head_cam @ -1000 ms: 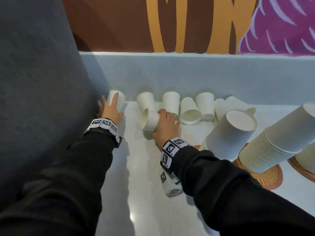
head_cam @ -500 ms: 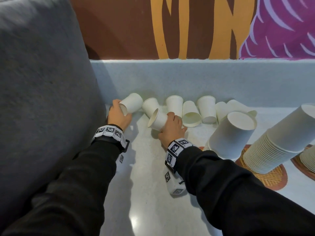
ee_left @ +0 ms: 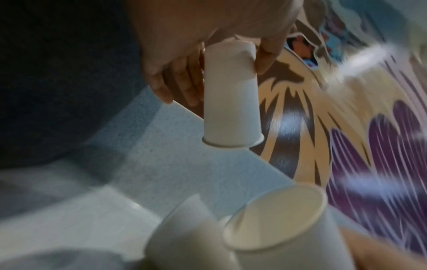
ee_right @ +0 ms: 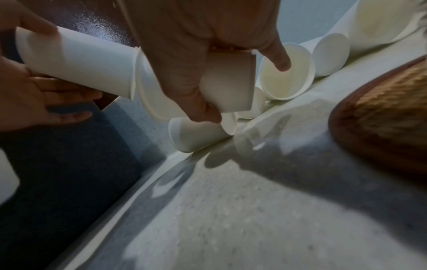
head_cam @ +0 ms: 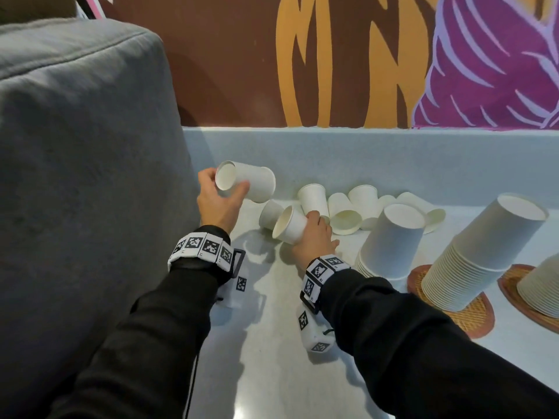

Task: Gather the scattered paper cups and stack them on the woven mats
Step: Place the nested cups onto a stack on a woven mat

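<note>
My left hand (head_cam: 217, 196) grips a white paper cup (head_cam: 249, 182) by its base end, held in the air on its side near the grey cushion; the left wrist view shows the cup (ee_left: 228, 100) with its rim pointing away from the palm. My right hand (head_cam: 314, 234) grips a second cup (head_cam: 289, 225) just above the counter, mouth turned left toward the other cup. Several loose cups (head_cam: 344, 211) lie on their sides along the back wall. Upside-down cup stacks (head_cam: 393, 240) (head_cam: 478, 252) lean on woven mats (head_cam: 472, 316) at the right.
A large grey cushion (head_cam: 75, 176) fills the left side, close to my left arm. A low pale wall (head_cam: 363, 158) backs the counter (head_cam: 272, 358), with a painted mural above. A third stack (head_cam: 541, 288) on its own mat (head_cam: 511, 285) sits at the right edge.
My left hand has picked its cup up from the corner by the cushion and raised it, turning it on its side. My right hand keeps its cup in about the same place.
</note>
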Available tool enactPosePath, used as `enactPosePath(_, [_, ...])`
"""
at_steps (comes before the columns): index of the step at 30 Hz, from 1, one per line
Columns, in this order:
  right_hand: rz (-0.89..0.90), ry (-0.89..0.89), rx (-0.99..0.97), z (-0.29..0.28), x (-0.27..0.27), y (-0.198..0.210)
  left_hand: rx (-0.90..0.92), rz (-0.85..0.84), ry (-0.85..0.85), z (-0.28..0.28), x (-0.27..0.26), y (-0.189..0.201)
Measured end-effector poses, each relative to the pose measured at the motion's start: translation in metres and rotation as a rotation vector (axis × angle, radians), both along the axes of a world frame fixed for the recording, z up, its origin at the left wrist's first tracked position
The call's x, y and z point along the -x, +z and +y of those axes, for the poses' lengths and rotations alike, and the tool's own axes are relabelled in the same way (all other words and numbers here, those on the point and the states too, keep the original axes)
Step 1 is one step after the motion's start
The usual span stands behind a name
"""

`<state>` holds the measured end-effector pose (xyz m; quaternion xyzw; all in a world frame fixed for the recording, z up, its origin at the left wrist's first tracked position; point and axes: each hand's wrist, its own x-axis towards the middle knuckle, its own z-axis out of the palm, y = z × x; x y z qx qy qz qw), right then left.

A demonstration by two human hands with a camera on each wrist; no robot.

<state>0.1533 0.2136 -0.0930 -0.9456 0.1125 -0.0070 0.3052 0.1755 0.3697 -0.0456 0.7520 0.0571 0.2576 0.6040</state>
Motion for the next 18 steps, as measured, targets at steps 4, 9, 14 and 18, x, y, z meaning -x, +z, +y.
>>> enactPosePath(4, [-0.024,-0.019,-0.061,-0.003,0.005,-0.001,0.254,0.031,-0.021,-0.002,0.001,0.011])
enactPosePath(9, [-0.12,0.004,-0.162,-0.007,0.013,-0.003,-0.012,0.196,-0.163,-0.01,0.011,-0.001])
enactPosePath(14, [-0.164,0.023,-0.227,-0.008,0.019,-0.001,0.087,0.277,-0.23,-0.031,0.025,-0.018])
enactPosePath(18, [-0.157,0.064,-0.154,-0.007,0.023,0.006,0.135,0.339,-0.304,-0.034,0.022,-0.02])
